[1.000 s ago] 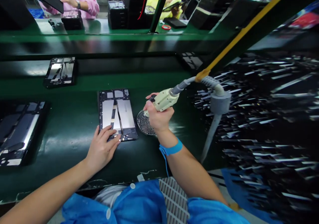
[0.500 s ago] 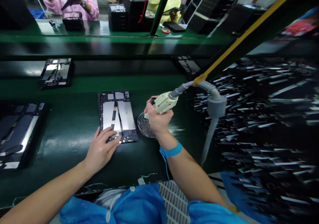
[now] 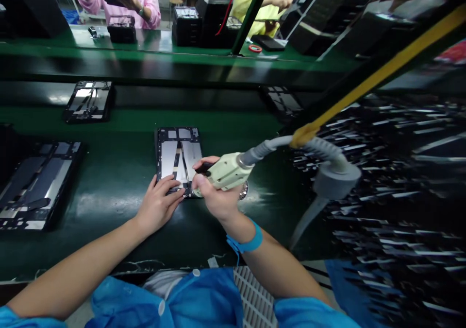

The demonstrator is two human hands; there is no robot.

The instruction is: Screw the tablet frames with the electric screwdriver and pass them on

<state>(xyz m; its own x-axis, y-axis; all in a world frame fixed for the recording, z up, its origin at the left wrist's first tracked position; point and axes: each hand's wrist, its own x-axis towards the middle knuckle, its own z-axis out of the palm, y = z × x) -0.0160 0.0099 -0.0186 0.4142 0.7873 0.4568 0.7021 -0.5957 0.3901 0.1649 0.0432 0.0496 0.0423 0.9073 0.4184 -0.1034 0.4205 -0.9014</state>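
Observation:
An opened tablet point(image 3: 189, 153), its silver inner plate and dark cables showing, lies face down on the green bench. My left hand point(image 3: 157, 204) rests on its lower left edge, fingers stretched out and apart. My right hand point(image 3: 222, 199) is wrapped round a cream corded electric screwdriver point(image 3: 231, 171), held over the tablet's lower right corner. Its tip is hidden, so contact with a screw cannot be told. The round perforated metal dish point(image 3: 243, 190) is mostly covered by my right hand.
Other opened tablets lie at left point(image 3: 40, 182), at back left point(image 3: 90, 100) and at back right point(image 3: 282, 100). A grey cord point(image 3: 337, 172) hangs beside a yellow-edged post. Dense stacks of dark parts point(image 3: 404, 182) stand at right. Two people work across the bench.
My right hand has carried the screwdriver left, from above the round dish to the tablet's lower right corner. My left hand stays on the tablet. The whole view has shifted slightly.

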